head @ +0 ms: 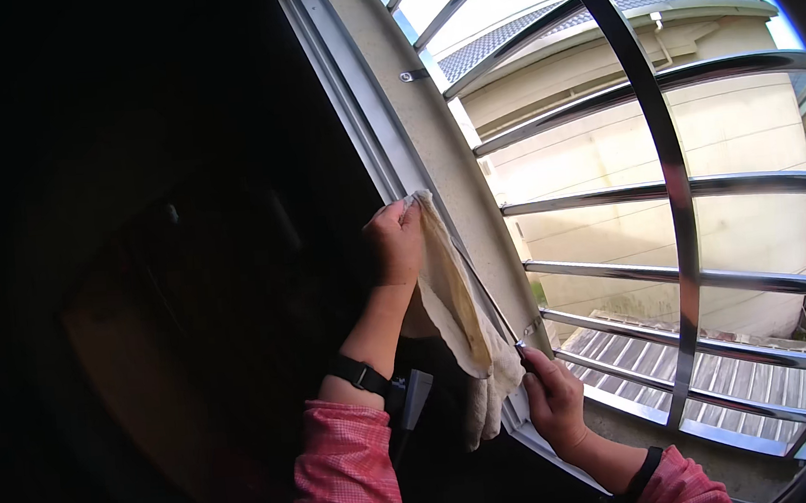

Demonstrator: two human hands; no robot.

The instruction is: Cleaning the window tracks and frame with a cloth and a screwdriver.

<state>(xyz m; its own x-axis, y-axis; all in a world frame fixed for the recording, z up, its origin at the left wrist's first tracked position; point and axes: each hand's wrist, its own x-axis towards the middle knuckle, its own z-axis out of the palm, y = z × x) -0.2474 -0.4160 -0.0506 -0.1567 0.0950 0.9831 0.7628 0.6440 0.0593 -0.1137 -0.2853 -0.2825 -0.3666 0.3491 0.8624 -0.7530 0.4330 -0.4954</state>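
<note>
My left hand [397, 243] pinches a pale, stained cloth [452, 297] at its upper end, against the metal window frame [373, 127]. The cloth hangs down along the frame in loose folds. Lower right, my right hand [556, 400] grips the handle end of a thin metal rod-like tool [488, 294]. Its shaft runs up and to the left beside the cloth, along the frame. The shaft's far tip is at or behind the cloth's edge, and I cannot tell whether it touches the frame.
Right of the frame is a plastered window reveal [437, 144] with small metal brackets [413, 76]. Beyond it stand curved shiny metal window bars [602, 195], with a beige building [648, 143] outside. A grey wedge-shaped object [417, 399] shows by my left forearm. The left side is too dark to make out.
</note>
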